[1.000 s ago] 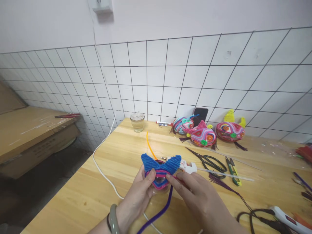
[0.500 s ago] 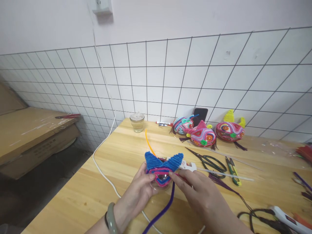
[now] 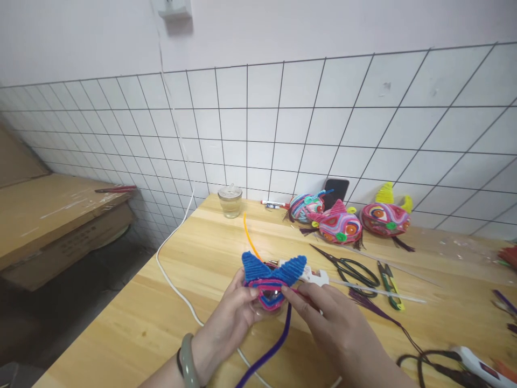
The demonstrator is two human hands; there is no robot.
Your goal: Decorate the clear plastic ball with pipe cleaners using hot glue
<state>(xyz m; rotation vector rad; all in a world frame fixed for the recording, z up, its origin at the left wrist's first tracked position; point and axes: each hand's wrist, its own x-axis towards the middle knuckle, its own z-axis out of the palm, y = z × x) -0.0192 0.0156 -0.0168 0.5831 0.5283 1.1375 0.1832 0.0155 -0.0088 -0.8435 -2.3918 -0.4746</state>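
Near the front of the table is a pipe-cleaner animal craft (image 3: 268,286) with two ridged blue ears and pink and blue bands around a clear, rounded body. My left hand (image 3: 236,304) grips its left side, thumb on the front band. My right hand (image 3: 329,315) pinches at its right side, with the index fingertip pressed on the pink band. A little pink strip shows between the right fingers; its far end is hidden. From below the craft a purple pipe cleaner (image 3: 269,353) curves down toward me. Behind it lie an orange pipe cleaner (image 3: 251,237) and a white glue gun (image 3: 317,276), partly covered.
Black scissors (image 3: 355,272), green thread snips (image 3: 390,285) and a purple tassel (image 3: 374,306) lie to the right. Several colourful pipe-cleaner animals (image 3: 340,223) and a phone (image 3: 336,191) stand by the wall. A glass cup (image 3: 230,202) is at back left; a white cord (image 3: 173,280) crosses the table.
The whole view has shifted slightly, so everything appears a little farther right. Both hands keep the same hold on the craft, with the right index finger still on the pink band.
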